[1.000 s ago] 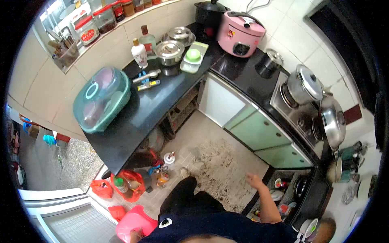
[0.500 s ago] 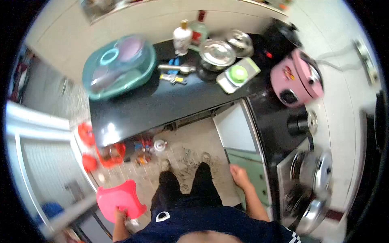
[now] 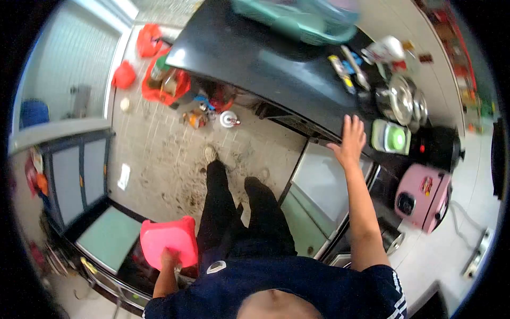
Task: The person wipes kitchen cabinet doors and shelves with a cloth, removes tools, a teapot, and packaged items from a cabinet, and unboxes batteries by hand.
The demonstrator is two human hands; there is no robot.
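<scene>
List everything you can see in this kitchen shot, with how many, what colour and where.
Stool: one, pink, low left, held by the left hand.
Counter: one, black, upper middle.
Dish cover: one, teal, top of the counter.
Rice cooker: one, pink, right.
Chopper: one, white with a green top, beside the right hand.
Steel pots: at least two, silver, counter right.
Bags: several, red, on the floor under the counter.
Left hand: grips the stool.
Right hand: open, fingers spread, at the counter edge.
</scene>
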